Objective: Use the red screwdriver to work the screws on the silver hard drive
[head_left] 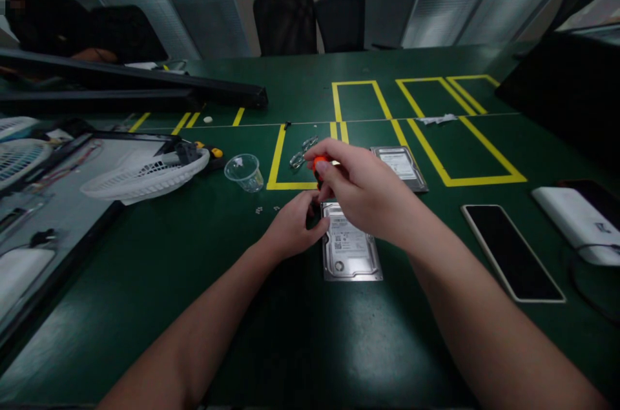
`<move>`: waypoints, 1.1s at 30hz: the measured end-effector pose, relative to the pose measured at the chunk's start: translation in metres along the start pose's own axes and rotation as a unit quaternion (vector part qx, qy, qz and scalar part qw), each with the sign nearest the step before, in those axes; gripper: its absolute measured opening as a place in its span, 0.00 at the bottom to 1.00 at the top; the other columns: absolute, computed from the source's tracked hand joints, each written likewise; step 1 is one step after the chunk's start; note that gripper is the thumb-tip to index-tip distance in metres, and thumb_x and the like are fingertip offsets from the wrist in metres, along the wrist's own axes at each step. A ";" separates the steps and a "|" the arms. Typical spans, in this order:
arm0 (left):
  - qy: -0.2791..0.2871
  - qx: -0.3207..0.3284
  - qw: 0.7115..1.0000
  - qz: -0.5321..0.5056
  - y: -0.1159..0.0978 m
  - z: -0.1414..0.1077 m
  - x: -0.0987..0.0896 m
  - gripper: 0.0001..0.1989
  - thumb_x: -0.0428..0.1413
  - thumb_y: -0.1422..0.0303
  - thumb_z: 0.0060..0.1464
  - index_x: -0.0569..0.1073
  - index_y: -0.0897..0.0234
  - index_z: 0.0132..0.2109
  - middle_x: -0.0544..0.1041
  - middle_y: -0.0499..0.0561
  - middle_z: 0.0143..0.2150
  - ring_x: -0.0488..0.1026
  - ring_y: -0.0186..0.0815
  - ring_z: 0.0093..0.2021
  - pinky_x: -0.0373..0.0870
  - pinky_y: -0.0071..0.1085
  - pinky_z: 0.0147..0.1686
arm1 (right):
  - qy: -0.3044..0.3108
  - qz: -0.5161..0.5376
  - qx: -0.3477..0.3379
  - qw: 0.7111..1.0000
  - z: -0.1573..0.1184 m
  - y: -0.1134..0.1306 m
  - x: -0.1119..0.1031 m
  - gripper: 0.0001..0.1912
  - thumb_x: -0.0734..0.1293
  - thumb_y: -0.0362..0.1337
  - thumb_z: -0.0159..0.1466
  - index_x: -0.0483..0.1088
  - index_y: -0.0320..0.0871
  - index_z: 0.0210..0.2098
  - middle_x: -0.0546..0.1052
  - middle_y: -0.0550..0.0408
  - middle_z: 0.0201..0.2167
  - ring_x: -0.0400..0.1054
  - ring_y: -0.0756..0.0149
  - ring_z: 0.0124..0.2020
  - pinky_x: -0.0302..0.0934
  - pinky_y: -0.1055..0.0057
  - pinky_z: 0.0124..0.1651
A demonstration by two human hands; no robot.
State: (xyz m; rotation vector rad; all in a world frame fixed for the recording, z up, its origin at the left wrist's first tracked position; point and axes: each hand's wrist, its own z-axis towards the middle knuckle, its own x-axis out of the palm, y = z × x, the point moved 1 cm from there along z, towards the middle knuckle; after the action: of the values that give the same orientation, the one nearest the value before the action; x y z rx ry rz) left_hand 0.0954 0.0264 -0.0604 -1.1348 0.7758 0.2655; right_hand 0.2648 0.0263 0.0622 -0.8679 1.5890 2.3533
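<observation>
A silver hard drive (351, 248) with a white label lies on the green table in front of me. My left hand (295, 226) is closed at its far left corner, with the thumb on its edge and the fingertips partly hidden. My right hand (353, 181) grips the orange and black handle of a screwdriver (320, 166), held upright over that same corner. The screwdriver's tip is hidden behind my hands. Behind my right wrist lies a second hard drive (400, 166). Several tiny screws (259, 210) are scattered left of my left hand, near a clear plastic cup (243, 171).
Yellow tape rectangles (484, 181) mark the table. Clear, shiny pieces (303, 153) lie behind my hands. At right are a phone (513, 252) and a white power bank (578, 223). A frame with a white fan guard (145, 181) and black bars (194, 87) occupy the left. A person (53, 22) sits far left.
</observation>
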 end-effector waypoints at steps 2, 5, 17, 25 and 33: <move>0.005 -0.002 1.000 -0.002 -0.001 0.000 0.000 0.12 0.60 0.66 0.60 0.71 0.63 0.50 0.77 0.54 0.46 0.74 0.40 0.41 0.72 0.39 0.42 | -0.012 -0.009 -0.007 1.000 0.000 0.000 -0.001 0.08 0.62 0.37 0.74 0.73 0.43 0.47 0.79 0.51 0.44 0.71 0.63 0.40 0.59 0.66 0.40; 0.007 -0.007 1.000 0.001 -0.002 0.000 -0.001 0.13 0.60 0.67 0.61 0.71 0.64 0.51 0.77 0.54 0.45 0.73 0.40 0.40 0.72 0.38 0.41 | -0.026 -0.028 -0.011 0.999 -0.001 0.002 -0.002 0.06 0.66 0.39 0.71 0.71 0.44 0.40 0.76 0.57 0.32 0.66 0.67 0.30 0.55 0.67 0.34; 0.012 -0.006 1.000 0.004 -0.003 0.000 -0.003 0.15 0.60 0.67 0.61 0.71 0.64 0.53 0.77 0.53 0.45 0.73 0.39 0.41 0.72 0.36 0.41 | -0.035 -0.024 -0.021 0.999 0.000 0.002 -0.004 0.07 0.67 0.40 0.71 0.75 0.45 0.39 0.77 0.55 0.35 0.67 0.64 0.36 0.57 0.66 0.39; 0.010 -0.006 1.000 -0.004 -0.005 0.000 -0.004 0.15 0.60 0.67 0.61 0.70 0.64 0.53 0.77 0.54 0.47 0.74 0.40 0.43 0.73 0.38 0.44 | -0.021 -0.017 0.000 1.000 0.000 0.002 -0.002 0.13 0.61 0.39 0.75 0.75 0.42 0.50 0.79 0.50 0.43 0.72 0.63 0.40 0.59 0.67 0.39; 0.012 -0.013 1.000 0.005 -0.004 -0.001 -0.004 0.14 0.60 0.66 0.61 0.71 0.64 0.52 0.77 0.54 0.46 0.74 0.40 0.42 0.73 0.38 0.42 | -0.057 -0.076 0.005 0.995 -0.002 0.003 -0.005 0.09 0.68 0.40 0.69 0.67 0.46 0.33 0.72 0.58 0.27 0.60 0.68 0.28 0.50 0.66 0.32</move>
State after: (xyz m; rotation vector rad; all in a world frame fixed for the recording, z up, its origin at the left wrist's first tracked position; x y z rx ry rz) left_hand 0.0944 0.0243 -0.0556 -1.1608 0.8017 0.2713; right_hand 0.2681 0.0238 0.0665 -0.8067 1.4375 2.2449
